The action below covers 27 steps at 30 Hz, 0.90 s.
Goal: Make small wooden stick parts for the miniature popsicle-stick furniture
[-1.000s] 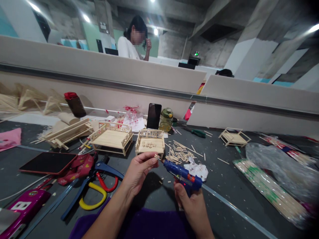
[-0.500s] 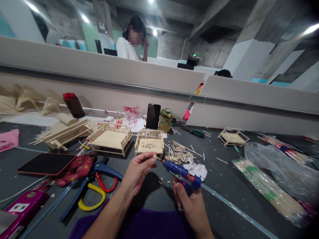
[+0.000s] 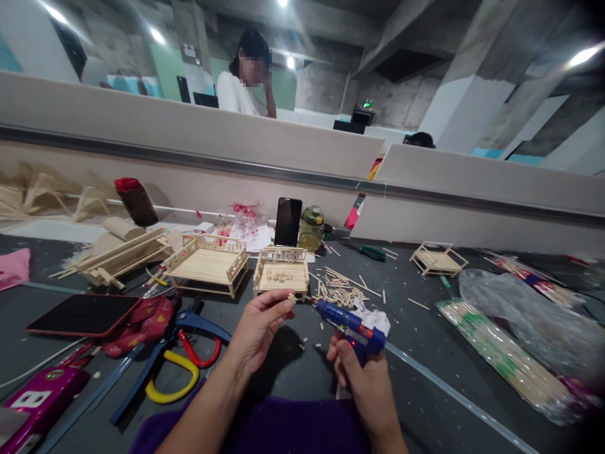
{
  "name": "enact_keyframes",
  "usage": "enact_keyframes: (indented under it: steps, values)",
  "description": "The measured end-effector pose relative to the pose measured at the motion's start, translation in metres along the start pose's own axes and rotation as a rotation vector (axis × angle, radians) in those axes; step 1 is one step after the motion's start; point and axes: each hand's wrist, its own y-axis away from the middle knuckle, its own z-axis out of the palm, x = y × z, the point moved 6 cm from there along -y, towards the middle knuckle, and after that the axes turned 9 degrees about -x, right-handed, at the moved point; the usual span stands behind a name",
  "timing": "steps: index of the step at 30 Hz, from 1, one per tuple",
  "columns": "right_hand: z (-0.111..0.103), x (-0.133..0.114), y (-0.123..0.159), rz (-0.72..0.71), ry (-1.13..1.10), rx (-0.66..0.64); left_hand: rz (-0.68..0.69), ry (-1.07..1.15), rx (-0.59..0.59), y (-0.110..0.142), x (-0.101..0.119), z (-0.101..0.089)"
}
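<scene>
Pinched between the thumb and fingers of my left hand is a small cluster of short wooden stick pieces. My right hand is wrapped round the handle of a blue glue gun, with a long clear glue stick trailing from its back. The gun's nozzle points left, a short gap from the cluster. Behind my left hand stands a miniature wooden bench with small pieces on its seat. Cut stick bits lie heaped behind the gun, beside a crumpled white tissue.
A larger miniature wooden bench, a phone and blue-handled cutters lie to the left. An upright phone and a green bottle stand at the back. Bagged sticks lie right. Another person is beyond the partition.
The glue gun has drawn back slightly to the right, so its nozzle is now apart from the small cluster. My left hand keeps its pinch on the pieces.
</scene>
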Motion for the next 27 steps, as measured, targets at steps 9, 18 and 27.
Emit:
enact_keyframes:
  steps: [9, 18, 27]
  values:
    - [-0.060, 0.032, -0.008, 0.281, -0.305, 0.408, -0.041, -0.002, 0.006, 0.000, -0.004, 0.001]
    - [-0.079, 0.053, -0.024, 0.572, 0.429, 0.207, -0.129, -0.059, -0.028, -0.002, -0.013, 0.000]
    - [-0.076, 0.002, 0.000, 0.573, 1.201, 0.187, -0.115, -0.185, -0.067, -0.006, -0.014, -0.006]
